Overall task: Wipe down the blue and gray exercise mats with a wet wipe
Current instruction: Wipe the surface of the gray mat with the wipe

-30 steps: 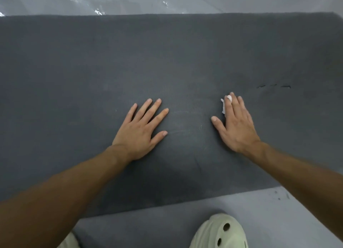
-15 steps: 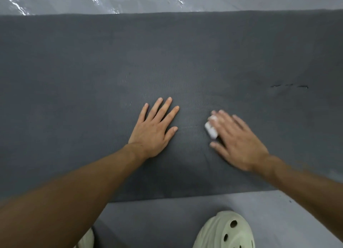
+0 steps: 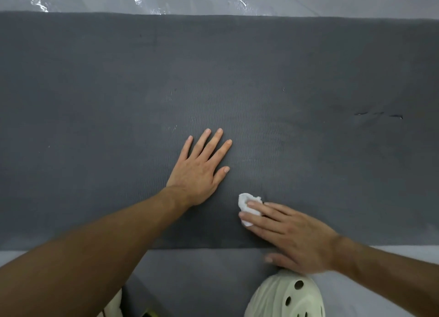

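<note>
- Right now the person is crouching over the gray mat [image 3: 237,74], which is lying flat on the floor [image 3: 408,253] and filling the view from left to right.
- The left hand [image 3: 199,171] is resting palm down near the middle of the mat, fingers straight and spread, holding nothing. It seems to be bracing the mat or taking the person's weight.
- The right hand [image 3: 292,236] is pressing a bunched white wet wipe [image 3: 247,205] onto the mat. Its fingers are lying flat and straight over the wipe, not curling round it.
- The wipe is sitting close to the near edge of the mat, just right of the left hand.
- A pale shoe [image 3: 285,297] is showing at the near side, below the right hand.
- As for progress, I am judging the gray mat to be mid-wipe. No clear wet sheen is showing, so I cannot tell which stretches are done.
- Some small dark nicks [image 3: 380,115] are showing toward the right of the mat, well apart from the wipe.
- The blue mat is not showing anywhere, so it is probably work left to do, though I cannot tell.
</note>
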